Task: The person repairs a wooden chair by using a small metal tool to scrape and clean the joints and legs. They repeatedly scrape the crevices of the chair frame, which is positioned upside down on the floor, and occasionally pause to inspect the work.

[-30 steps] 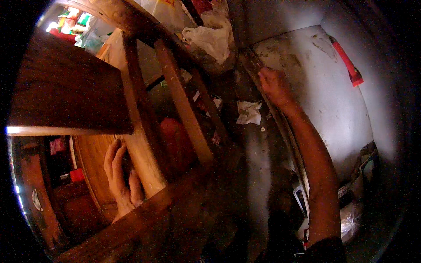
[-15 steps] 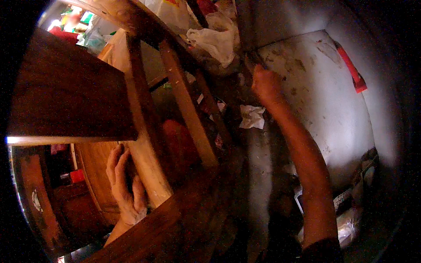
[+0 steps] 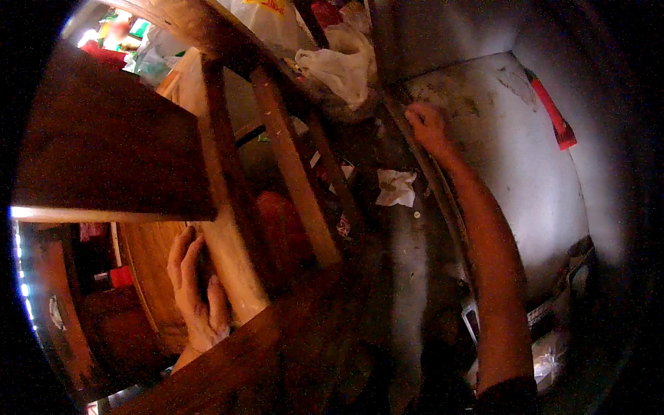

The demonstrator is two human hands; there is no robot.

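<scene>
Showing at twelve o'clock, tilting a little toward eleven, a pale plastic bag (image 3: 270, 26) carries red-and-yellow print, partly cut off by the top of the view. Over at ten o'clock, colourful packages (image 3: 114, 38) in red, green and white are too blurred for me to read any label. A crumpled white bag (image 3: 340, 72) slumps at twelve.

The person's two hands are well apart. At eight o'clock the left hand (image 3: 197, 280) lies alongside a pale wooden rail (image 3: 235, 266), fingers loosely bent and thumb standing off from them; a dark beam (image 3: 221, 363) at seven cuts across in front of its wrist. Toward two o'clock the right hand (image 3: 430, 128) is curled into a loose fist by the dark edge (image 3: 443, 197) of a stained, grey-white panel (image 3: 526, 180); I cannot tell whether anything sits inside the fingers.

Farther out at two, a red strip (image 3: 553, 114) rests against the panel's far side. A dark wooden board (image 3: 111, 138) blocks much of the view between nine and ten. Nearer the centre, wooden slats (image 3: 294, 162) stand between the two hands, a red rounded thing (image 3: 278, 211) behind them. Just short of three o'clock, a white paper scrap (image 3: 397, 188) lies on the dark floor (image 3: 377, 263).
</scene>
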